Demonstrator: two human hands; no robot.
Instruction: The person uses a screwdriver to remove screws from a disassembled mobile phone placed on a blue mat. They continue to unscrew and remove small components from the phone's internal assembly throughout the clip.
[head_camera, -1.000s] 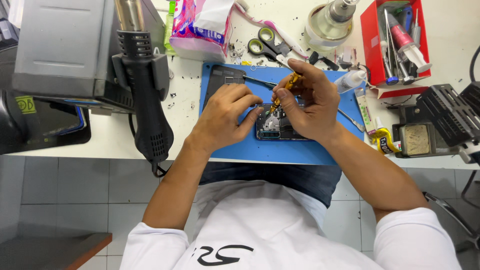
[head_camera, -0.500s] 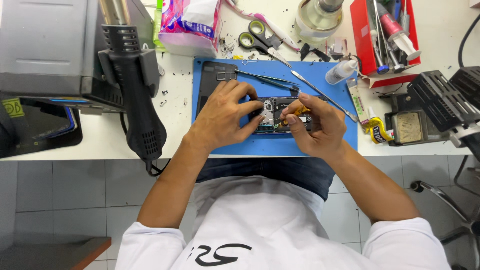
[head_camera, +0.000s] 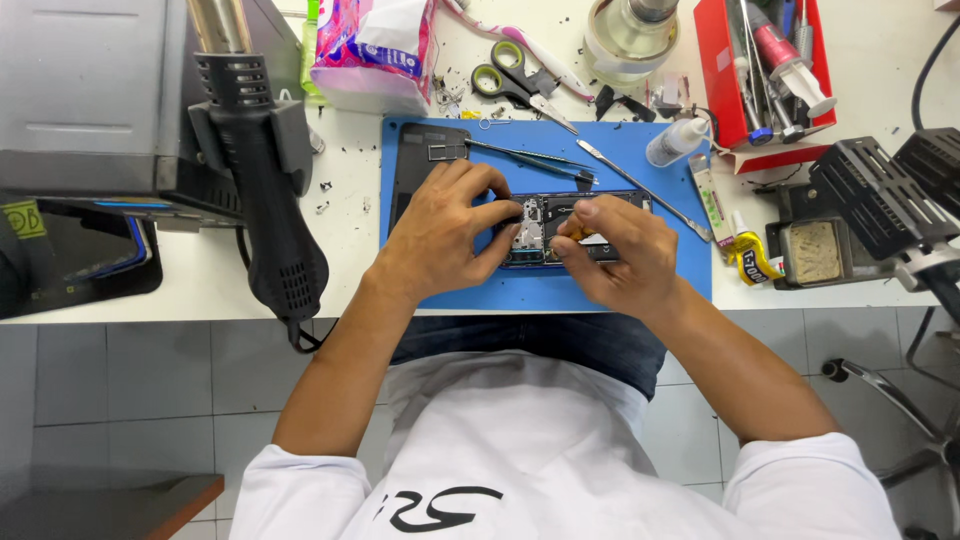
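On the white desk, a blue mat is carrying an opened phone; the left hand is gripping its edge, and the right hand is pinching a small orange-handled tool.

Both hands crowd the opened phone mid blue mat; mat's right-front corner is bare. Behind: tweezers & metal spudger lie across. Left: hot-air gun hangs over white bench. Right: glue tube, black stand block.
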